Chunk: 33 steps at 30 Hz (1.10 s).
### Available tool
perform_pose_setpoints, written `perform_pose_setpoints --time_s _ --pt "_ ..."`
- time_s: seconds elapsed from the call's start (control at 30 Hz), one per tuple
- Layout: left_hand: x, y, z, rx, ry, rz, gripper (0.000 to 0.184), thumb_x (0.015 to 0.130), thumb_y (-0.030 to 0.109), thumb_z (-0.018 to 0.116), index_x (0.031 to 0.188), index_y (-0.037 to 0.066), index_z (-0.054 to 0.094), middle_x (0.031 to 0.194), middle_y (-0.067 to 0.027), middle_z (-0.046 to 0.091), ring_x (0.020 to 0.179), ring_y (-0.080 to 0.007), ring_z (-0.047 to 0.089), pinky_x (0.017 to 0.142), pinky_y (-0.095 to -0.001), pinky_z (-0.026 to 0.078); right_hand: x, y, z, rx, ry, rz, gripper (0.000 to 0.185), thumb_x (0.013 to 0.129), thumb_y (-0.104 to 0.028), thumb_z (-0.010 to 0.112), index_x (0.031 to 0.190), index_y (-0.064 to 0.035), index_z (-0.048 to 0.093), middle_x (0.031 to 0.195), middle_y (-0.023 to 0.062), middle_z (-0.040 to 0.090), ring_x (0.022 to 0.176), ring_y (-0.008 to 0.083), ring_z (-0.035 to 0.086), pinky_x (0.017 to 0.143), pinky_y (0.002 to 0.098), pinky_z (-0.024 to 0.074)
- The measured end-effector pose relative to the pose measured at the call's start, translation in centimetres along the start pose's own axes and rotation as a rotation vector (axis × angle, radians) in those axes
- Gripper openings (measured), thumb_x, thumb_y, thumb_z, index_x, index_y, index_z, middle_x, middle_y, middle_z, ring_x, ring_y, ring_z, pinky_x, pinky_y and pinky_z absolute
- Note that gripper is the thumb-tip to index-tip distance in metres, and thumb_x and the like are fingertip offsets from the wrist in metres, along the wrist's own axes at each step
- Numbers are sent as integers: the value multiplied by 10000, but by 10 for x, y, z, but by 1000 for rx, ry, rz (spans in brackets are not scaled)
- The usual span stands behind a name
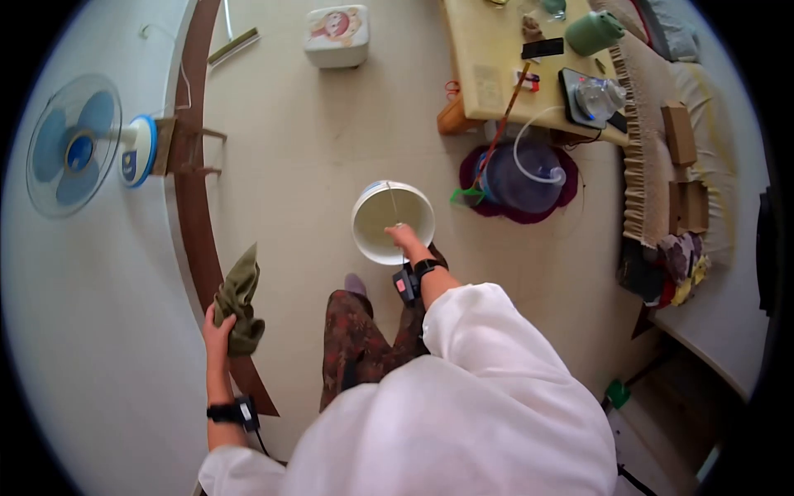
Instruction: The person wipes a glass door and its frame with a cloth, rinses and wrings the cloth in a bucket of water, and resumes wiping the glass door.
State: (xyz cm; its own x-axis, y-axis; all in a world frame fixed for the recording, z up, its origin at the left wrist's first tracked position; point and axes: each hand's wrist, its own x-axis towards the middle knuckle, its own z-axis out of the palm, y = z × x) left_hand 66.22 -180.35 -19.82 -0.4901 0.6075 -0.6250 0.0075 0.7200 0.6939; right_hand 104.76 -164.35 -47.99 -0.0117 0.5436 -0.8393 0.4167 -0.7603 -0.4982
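Pale floor (289, 165), brown border (188, 207) at its left edge. Left fingers (211, 316) grip a green cloth (241, 306) near that edge; right fingers (396, 229) hold the handle (392, 202) of a white bucket (361, 230), mid-floor, lifted or resting unclear. Judged step: moving both; next calls for a level bucket.

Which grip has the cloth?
The left grip, closed on the olive cloth; the right grip is instead on the handle of the white bucket.

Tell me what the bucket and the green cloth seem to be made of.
The bucket looks like smooth plastic, judging by its even, pale wall and rounded rim. The green cloth seems matte fabric, fibre unclear: it bunches softly in the left hand.
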Motion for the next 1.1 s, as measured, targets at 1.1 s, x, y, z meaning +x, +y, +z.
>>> perform_pose_setpoints --time_s 1.1 --pt "291 36 286 246 -589 -254 641 727 228 715 1252 -10 436 1142 -126 568 1004 -184 558 862 -290 446 172 -29 -111 158 -109 247 257 778 -318 629 913 -120 535 834 -5 557 675 112 480 630 269 400"
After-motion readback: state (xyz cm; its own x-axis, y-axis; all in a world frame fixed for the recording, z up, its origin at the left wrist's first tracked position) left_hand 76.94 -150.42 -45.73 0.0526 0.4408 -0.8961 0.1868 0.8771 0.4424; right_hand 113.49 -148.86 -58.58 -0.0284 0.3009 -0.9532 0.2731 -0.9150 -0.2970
